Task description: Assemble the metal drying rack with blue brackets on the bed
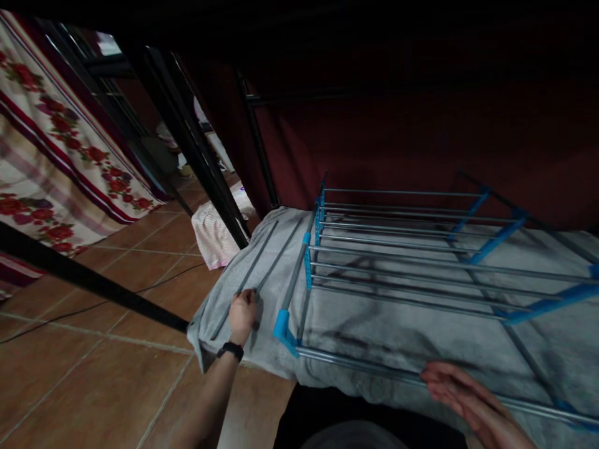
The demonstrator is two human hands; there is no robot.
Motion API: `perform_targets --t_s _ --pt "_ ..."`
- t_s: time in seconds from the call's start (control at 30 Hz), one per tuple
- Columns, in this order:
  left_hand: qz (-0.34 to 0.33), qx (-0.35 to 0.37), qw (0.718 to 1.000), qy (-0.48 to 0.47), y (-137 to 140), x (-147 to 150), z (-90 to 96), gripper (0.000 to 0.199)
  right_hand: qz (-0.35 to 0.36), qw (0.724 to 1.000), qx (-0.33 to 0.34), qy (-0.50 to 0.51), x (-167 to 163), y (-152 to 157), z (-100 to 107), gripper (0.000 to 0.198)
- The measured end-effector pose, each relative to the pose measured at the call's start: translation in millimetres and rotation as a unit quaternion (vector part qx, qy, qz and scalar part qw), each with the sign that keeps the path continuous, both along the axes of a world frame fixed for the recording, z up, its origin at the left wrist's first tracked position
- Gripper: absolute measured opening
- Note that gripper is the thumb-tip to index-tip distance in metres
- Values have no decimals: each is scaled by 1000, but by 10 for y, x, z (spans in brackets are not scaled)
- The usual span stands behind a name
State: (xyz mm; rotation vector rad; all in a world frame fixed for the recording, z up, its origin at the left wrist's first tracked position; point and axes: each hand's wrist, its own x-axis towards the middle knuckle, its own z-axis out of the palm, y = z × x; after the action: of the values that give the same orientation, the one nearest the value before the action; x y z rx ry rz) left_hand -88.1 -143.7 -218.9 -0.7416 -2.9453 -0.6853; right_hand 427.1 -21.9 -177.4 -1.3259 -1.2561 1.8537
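My left hand (243,315), with a dark band on the wrist, is closed around the near end of a thin grey metal rod (281,252) above the mattress. A second rod (257,259) lies beside it on the grey blanket, passing behind my fingers. Right of that hand stands a partly assembled drying rack (397,252) with metal bars and blue plastic joints. A blue corner joint (284,333) sits at its near left. My right hand (461,393) has its fingers stretched out together, at the rack's front tube (360,363); whether it presses on the tube cannot be seen.
The grey blanket (374,337) covers a low bunk with a dark metal post (201,143) and a slanting bar (93,274) at the left. A floral curtain (60,143) hangs beyond. On the tiled floor (140,368) are a cable (79,308) and a striped cloth (213,234).
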Motion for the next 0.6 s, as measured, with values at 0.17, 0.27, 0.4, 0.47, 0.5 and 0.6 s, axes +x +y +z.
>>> perform_targets --t_s 0.17,0.27,0.4,0.47,0.5,0.6 --pt "20 -59 997 34 -61 -283 -3 45 29 999 -21 -9 -102 123 -21 59" --pt "6 -118 992 46 -86 -417 -36 46 47 998 -28 -6 -169 174 -40 57" --pt "-17 -134 990 50 -93 -486 -21 36 49 999 -19 3 -225 200 -13 59" --pt "-3 -93 995 20 -106 -488 32 33 43 999 -15 7 -224 200 -10 57" --pt "12 -64 998 0 -119 -481 70 32 41 999 -14 8 -216 198 -16 56" --pt "55 30 997 -36 -195 -400 247 37 41 999 -8 12 -178 187 -40 52"
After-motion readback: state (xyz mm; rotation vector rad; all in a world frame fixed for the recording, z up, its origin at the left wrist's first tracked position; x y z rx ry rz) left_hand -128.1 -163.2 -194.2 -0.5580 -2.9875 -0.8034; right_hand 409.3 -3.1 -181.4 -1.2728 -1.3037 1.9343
